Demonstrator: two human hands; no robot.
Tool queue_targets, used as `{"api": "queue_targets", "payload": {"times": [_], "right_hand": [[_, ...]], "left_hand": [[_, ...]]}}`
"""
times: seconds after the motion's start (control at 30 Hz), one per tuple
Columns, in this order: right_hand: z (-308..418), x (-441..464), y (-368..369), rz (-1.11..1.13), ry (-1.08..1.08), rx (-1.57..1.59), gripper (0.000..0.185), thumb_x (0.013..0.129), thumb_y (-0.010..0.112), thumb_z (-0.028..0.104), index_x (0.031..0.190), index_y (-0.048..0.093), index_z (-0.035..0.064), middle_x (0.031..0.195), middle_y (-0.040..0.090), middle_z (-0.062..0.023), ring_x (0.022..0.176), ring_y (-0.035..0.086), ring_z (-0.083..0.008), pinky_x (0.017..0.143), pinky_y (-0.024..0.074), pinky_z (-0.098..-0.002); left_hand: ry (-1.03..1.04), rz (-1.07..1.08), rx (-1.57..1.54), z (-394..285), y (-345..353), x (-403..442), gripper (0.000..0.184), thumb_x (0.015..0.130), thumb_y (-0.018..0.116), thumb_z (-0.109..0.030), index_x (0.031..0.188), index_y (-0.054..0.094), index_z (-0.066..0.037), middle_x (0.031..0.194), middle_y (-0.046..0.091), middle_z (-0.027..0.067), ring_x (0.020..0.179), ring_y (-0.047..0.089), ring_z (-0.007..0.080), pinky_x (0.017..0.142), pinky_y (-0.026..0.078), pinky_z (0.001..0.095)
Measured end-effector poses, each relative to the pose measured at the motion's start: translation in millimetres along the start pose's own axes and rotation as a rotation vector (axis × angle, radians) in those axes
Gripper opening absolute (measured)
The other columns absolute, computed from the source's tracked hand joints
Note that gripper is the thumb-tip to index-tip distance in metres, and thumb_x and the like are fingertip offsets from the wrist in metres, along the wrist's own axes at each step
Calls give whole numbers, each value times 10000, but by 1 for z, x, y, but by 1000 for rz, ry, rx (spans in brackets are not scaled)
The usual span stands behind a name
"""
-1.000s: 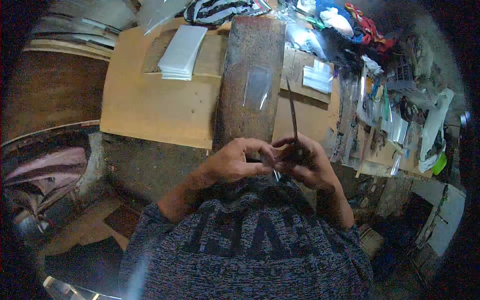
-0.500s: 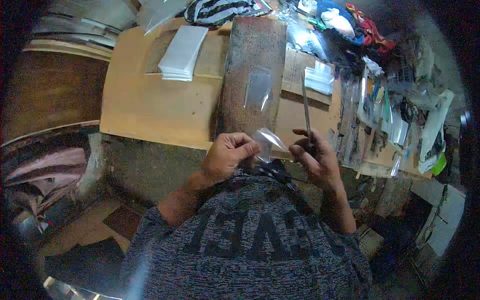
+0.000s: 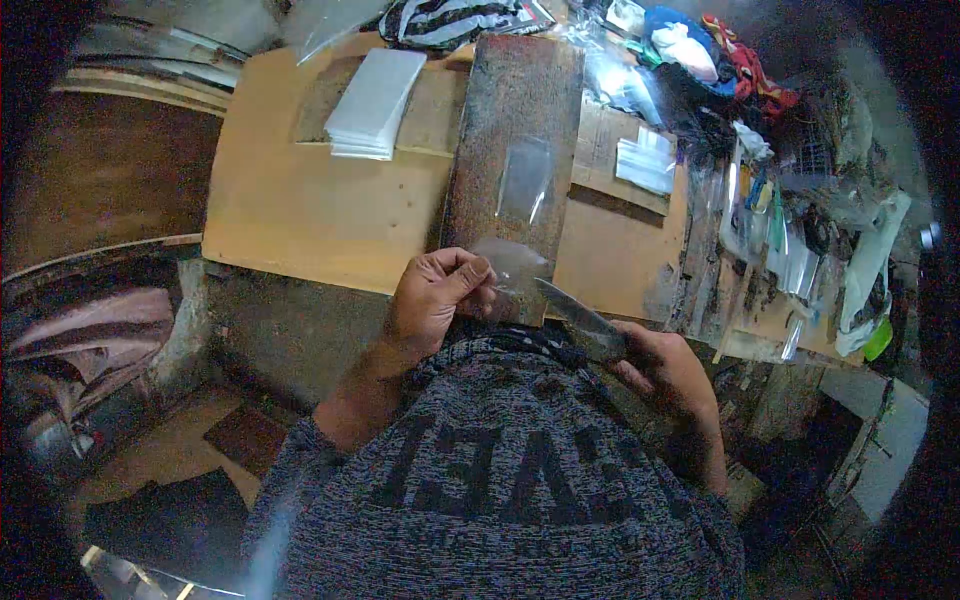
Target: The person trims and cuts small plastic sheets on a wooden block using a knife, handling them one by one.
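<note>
My left hand (image 3: 440, 297) pinches the edge of a small clear plastic sheet (image 3: 512, 262) over the near end of a dark wooden board (image 3: 510, 95). My right hand (image 3: 660, 368) is closed round a knife (image 3: 590, 322), whose blade points up and left toward the sheet. The knife's handle is mostly hidden in the hand. Another clear plastic piece (image 3: 525, 180) lies flat on the board, farther from me.
Left of the board is a stack of white sheets (image 3: 376, 103). A smaller stack of clear sheets (image 3: 646, 163) lies at its right. Tools and plastic strips (image 3: 797, 258) crowd the right side. A striped bag (image 3: 460, 22) and heaped cloths (image 3: 740, 65) are at the back.
The knife has swung down from upright to point left toward the sheet. My left hand has moved slightly up and left with the plastic, which now lies over the board's near end.
</note>
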State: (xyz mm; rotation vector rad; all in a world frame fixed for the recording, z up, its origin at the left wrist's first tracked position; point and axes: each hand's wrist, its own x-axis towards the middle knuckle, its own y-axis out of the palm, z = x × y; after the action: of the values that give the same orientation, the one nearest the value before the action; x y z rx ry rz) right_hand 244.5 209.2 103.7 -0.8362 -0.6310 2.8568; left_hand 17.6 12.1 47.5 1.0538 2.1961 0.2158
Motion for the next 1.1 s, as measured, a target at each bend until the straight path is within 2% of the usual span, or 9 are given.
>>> {"api": "queue_targets", "payload": {"times": [0.33,0.5,0.67,0.87,0.93,0.97,1.0,1.07,1.1], "right_hand": [[-5,15,3,20,-23,-89,388,765,619,76,1148,561,62,926,636,-188,844,620,-369,734,487,-361],[-4,34,11,57,5,-199,395,767,652,137,1148,567,73,928,640,-186,823,620,-376,711,500,-381],[-11,55,17,92,-60,-252,396,770,673,223,1142,585,122,935,645,-173,818,631,-357,701,507,-397],[-2,55,-14,-46,-199,-454,373,798,658,251,1137,587,110,845,648,-172,729,630,-349,637,501,-397],[-1,56,-22,-439,-51,-321,356,823,646,263,1129,587,90,757,624,-177,645,611,-328,598,491,-381],[-7,63,-20,-610,-96,-236,300,845,629,255,1091,605,85,762,640,-126,582,592,-233,552,474,-327],[-7,67,-18,-609,-99,-237,300,845,629,255,1091,605,85,762,640,-126,582,592,-233,552,474,-327],[-3,74,-9,-330,71,462,324,825,663,210,1076,588,19,911,667,-100,803,643,-181,704,499,-284],[2,78,5,-342,-86,487,315,815,678,157,1071,582,1,908,656,-65,813,615,-135,738,492,-264]], "left_hand": [[-88,97,256,-10,15,-11,105,855,638,-124,830,635,-22,757,647,32,686,586,100,651,479,251],[-31,196,406,1,22,-9,134,848,640,-101,907,645,19,800,648,20,718,567,79,662,465,236],[-196,320,325,-9,31,-13,153,808,675,-91,921,669,11,886,682,60,817,614,117,750,482,270],[-211,423,464,-9,9,-6,127,816,681,-109,871,675,6,800,676,54,754,612,107,695,491,253],[-140,389,376,1,3,-2,123,825,675,-116,862,672,1,785,672,52,736,609,105,679,492,251],[-70,353,286,4,1,-1,121,835,669,-123,854,669,-3,769,667,50,718,606,104,663,493,249],[-68,350,285,5,2,2,121,835,669,-123,854,669,-3,769,667,50,718,606,104,663,493,249],[-56,101,204,8,13,14,115,859,640,-117,857,657,-3,778,663,49,720,603,106,671,492,251],[109,60,262,7,23,20,109,872,620,-109,870,650,-4,788,662,48,724,602,108,692,487,252]]}}
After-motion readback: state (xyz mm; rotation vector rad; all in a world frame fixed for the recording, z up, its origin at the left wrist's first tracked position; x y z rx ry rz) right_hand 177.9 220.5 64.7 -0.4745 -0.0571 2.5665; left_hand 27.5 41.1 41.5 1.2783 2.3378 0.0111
